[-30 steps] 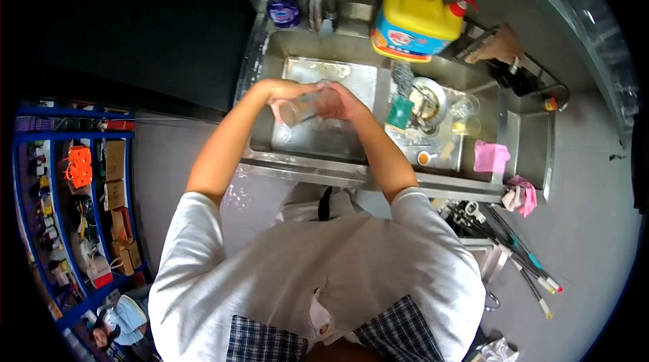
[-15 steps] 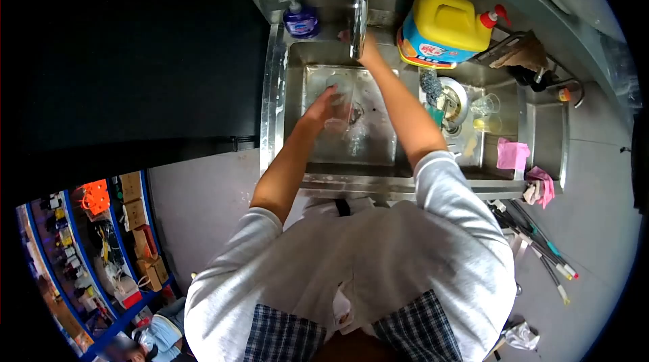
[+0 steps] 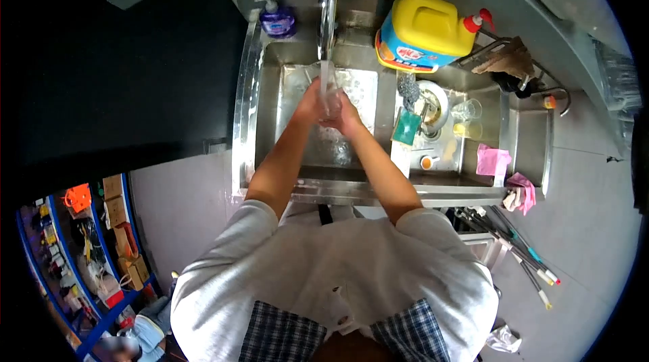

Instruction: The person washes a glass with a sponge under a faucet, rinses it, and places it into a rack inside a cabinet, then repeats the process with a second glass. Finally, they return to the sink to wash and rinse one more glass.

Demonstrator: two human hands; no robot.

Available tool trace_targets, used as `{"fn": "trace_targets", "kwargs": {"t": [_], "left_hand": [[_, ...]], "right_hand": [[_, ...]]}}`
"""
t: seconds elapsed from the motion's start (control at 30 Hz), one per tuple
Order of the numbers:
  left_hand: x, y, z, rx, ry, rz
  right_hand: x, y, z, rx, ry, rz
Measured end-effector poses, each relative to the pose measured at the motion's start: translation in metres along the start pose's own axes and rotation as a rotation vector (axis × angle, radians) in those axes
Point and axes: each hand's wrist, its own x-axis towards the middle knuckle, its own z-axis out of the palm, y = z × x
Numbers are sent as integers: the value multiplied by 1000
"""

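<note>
A clear cup (image 3: 330, 96) is held low over the left sink basin (image 3: 362, 95), its outline partly lost in the water. My left hand (image 3: 310, 102) is closed around its left side. On the other side, my right hand (image 3: 346, 116) has its fingers curled against the same cup. Directly above is the metal faucet (image 3: 327, 17), with a pale stream of water (image 3: 324, 73) falling from its end to the cup. Some fingertips are hidden behind the cup and the stream.
Behind the basins stand a purple soap pump bottle (image 3: 277, 22) and a large yellow detergent jug (image 3: 429, 31). The right basin holds a green sponge (image 3: 406, 127), a white plate (image 3: 441, 102) and clear cups (image 3: 467, 110). Pink cloths (image 3: 493, 160) hang at the right.
My right hand has come down from behind the faucet to the cup. My left hand has kept hold of it, and the cup is under the stream. The view has shifted slightly.
</note>
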Motion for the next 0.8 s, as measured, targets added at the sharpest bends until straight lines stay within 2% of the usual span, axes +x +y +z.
{"fn": "trace_targets", "kwargs": {"t": [0.03,0.07,0.1,0.13,0.2,0.23,0.33,0.37,0.47,0.57,0.63,0.67,0.73,0.8], "left_hand": [[-12,2,6,-123,-30,-59],[-11,-3,4,-91,28,47],[-9,-9,3,-54,85,150],[-6,-12,2,-14,137,253],[-20,-11,8,188,65,486],[-30,-7,16,285,30,604],[-59,-1,34,703,-74,693],[-66,0,41,737,-114,749],[-79,4,37,870,-23,709],[-100,14,68,764,-33,801],[-104,21,76,700,-15,735],[-105,23,78,666,-5,699],[-70,18,30,958,-10,716],[-61,28,10,954,51,471]], "right_hand": [[3,8,-2,57,-35,-15],[7,15,-1,114,-72,-33],[11,19,4,135,49,-42],[11,20,4,100,58,-4],[10,16,5,19,73,67],[16,18,3,55,8,31],[46,37,-7,202,-157,-55],[70,47,-15,277,-197,-86],[99,58,-21,452,-255,-155],[52,31,13,535,-184,-146],[33,20,25,590,-136,-141],[31,21,20,512,-223,-176],[39,23,-3,356,-399,-247],[48,28,-13,338,-87,-186]]}}
